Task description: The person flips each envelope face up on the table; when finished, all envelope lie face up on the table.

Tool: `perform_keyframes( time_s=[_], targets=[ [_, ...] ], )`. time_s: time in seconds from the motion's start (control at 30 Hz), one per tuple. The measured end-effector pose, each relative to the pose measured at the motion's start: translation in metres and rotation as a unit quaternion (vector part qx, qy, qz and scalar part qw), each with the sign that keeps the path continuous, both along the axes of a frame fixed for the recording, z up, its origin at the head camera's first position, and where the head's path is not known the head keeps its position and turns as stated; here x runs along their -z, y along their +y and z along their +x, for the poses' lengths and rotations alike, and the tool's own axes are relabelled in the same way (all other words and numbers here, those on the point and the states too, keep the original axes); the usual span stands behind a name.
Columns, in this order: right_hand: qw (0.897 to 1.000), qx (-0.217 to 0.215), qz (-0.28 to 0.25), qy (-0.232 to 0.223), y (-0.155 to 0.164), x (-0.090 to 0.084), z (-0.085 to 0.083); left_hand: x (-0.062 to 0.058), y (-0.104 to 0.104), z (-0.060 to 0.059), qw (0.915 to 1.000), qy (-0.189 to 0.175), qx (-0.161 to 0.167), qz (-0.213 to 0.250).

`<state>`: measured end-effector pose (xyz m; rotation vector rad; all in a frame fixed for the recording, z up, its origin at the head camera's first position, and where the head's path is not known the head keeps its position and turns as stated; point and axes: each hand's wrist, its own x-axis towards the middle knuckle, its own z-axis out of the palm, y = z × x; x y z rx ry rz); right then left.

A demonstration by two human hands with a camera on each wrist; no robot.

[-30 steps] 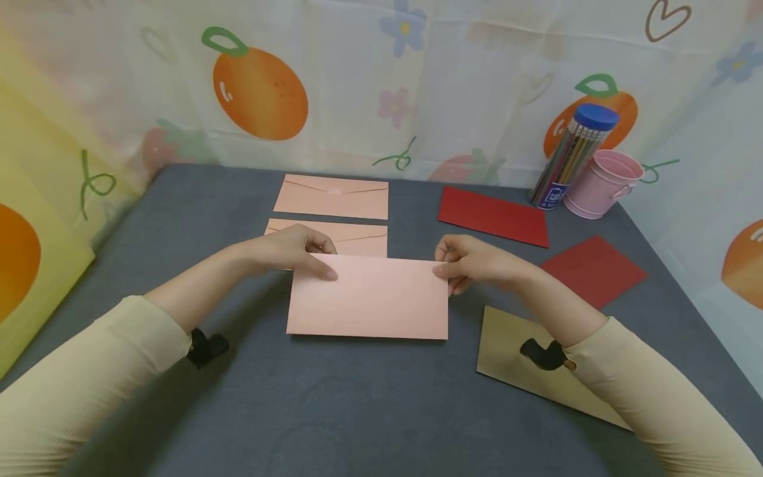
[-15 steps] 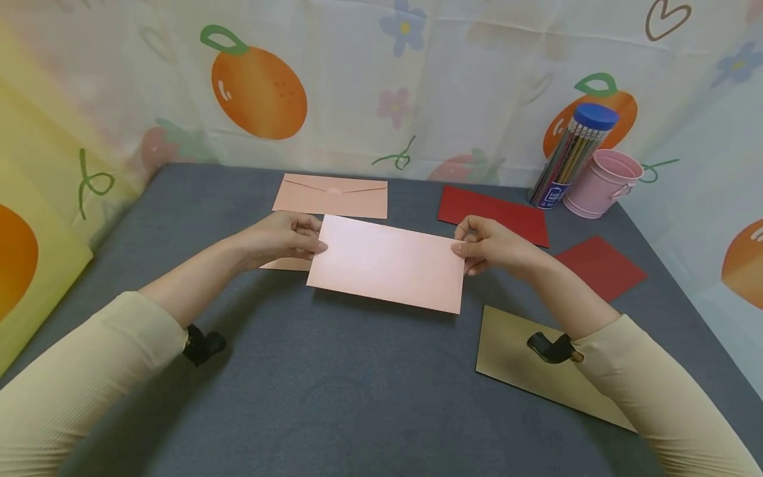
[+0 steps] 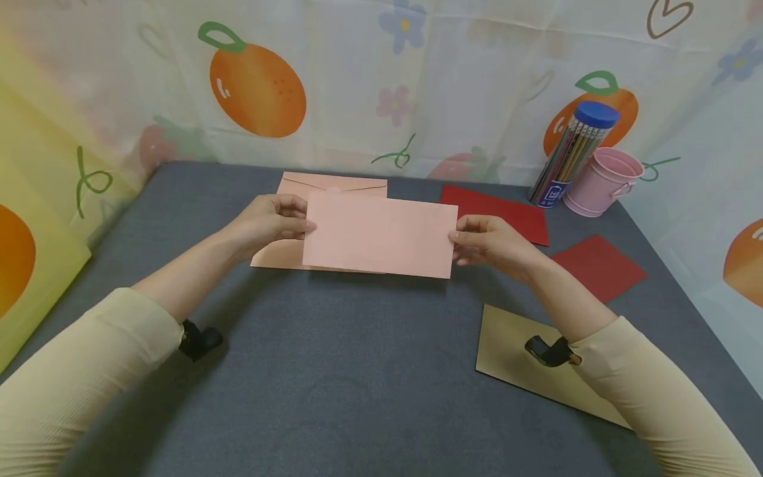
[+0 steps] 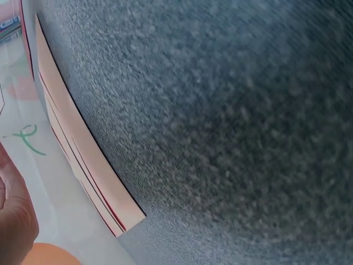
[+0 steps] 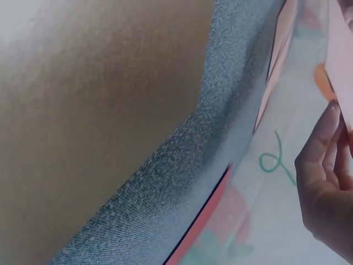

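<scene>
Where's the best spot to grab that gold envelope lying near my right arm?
Pinch the gold envelope at its bare left corner, coming from the left. It lies flat on the grey table, and your right forearm covers its right part, so that corner is the freest edge.

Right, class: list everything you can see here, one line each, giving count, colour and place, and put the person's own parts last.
Held envelope: one, pink, raised between both hands above the table's middle.
Pink envelopes: two, lying behind and under the held one.
Red envelopes: two, right rear.
Tan envelope: one, near right, under the forearm.
Pencil tube: one, blue-capped, far right corner.
Bucket: one, pink, beside the tube.
Table: one, grey.
Left hand: pinches the envelope's left edge.
Right hand: pinches its right edge.
</scene>
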<state>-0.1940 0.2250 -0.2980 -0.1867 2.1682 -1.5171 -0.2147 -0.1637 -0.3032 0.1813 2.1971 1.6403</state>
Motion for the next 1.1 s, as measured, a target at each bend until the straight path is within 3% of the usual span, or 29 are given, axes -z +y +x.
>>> perform_keyframes(
  time_s=[0.13, 0.37, 0.57, 0.9, 1.1],
  targets=[
    [0.999, 0.033, -0.018, 0.002, -0.0015, -0.0018, 0.0031, -0.0011, -0.0033, -0.0003, 0.9998, -0.006, -0.014, 0.014],
    [0.995, 0.064, -0.080, -0.015, -0.0050, -0.0036, 0.0051, -0.0043, -0.0062, 0.0004, 0.9963, -0.019, -0.026, 0.080],
    [0.988, 0.063, -0.139, -0.037, -0.0046, -0.0034, 0.0040, -0.0062, -0.0083, 0.0012, 0.9968, -0.008, -0.024, 0.076],
    [0.982, 0.082, -0.157, -0.069, -0.0023, -0.0032, 0.0046, -0.0040, -0.0073, 0.0009, 0.9932, -0.005, -0.025, 0.113],
    [0.978, 0.101, -0.168, -0.066, -0.0026, -0.0030, 0.0043, -0.0043, -0.0093, -0.0006, 0.9914, -0.012, -0.001, 0.130]
  ],
)
